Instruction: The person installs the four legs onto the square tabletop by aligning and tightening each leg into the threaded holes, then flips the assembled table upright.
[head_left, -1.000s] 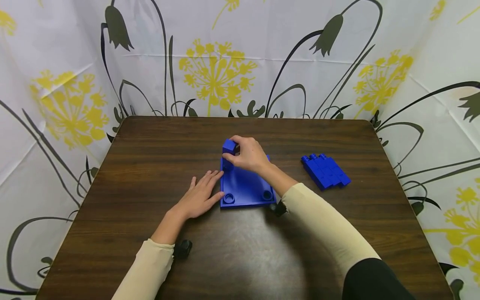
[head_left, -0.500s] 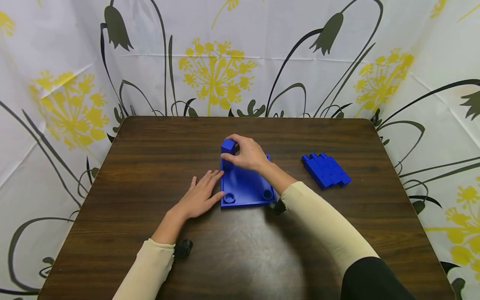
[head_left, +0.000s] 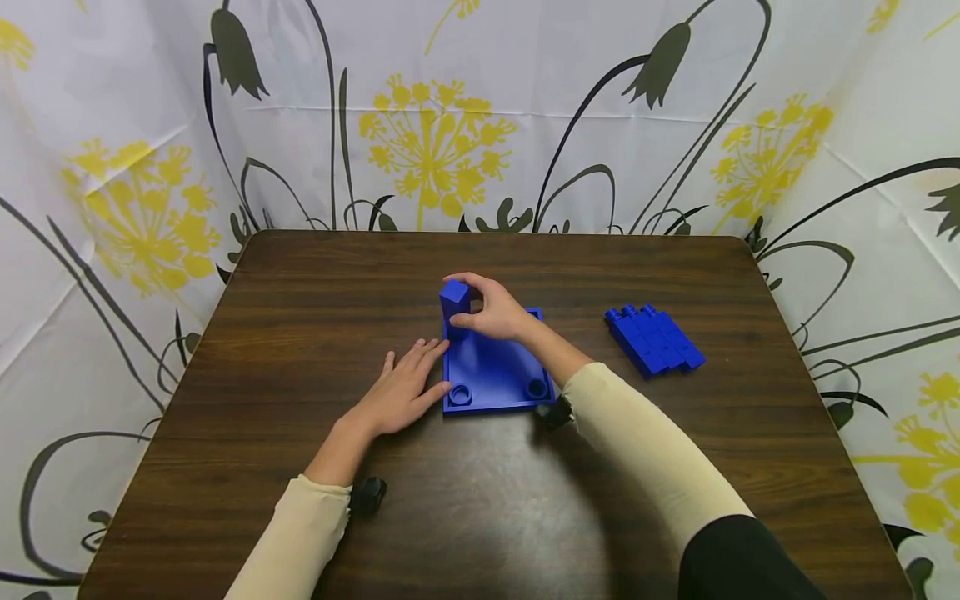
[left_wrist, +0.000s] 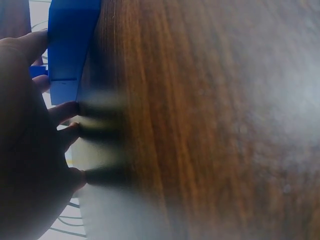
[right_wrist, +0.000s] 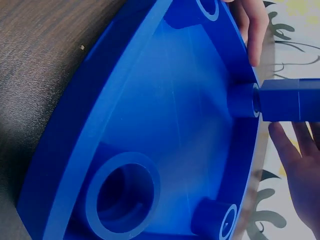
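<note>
The right grip (head_left: 491, 312) pinches a probably light, stiff blue post (head_left: 453, 303) by its flat sides, the sensible hold, at the far-left socket (right_wrist: 242, 101) of the blue base (head_left: 498, 372), seating unclear, left grip (head_left: 400, 395) spread loose.

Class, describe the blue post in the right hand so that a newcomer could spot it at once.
On the brown table, find the rimmed blue tray. At its far left corner, the right hand holds the blue post. It alone stands upright; the other blue pieces lie together to the tray's right.
</note>
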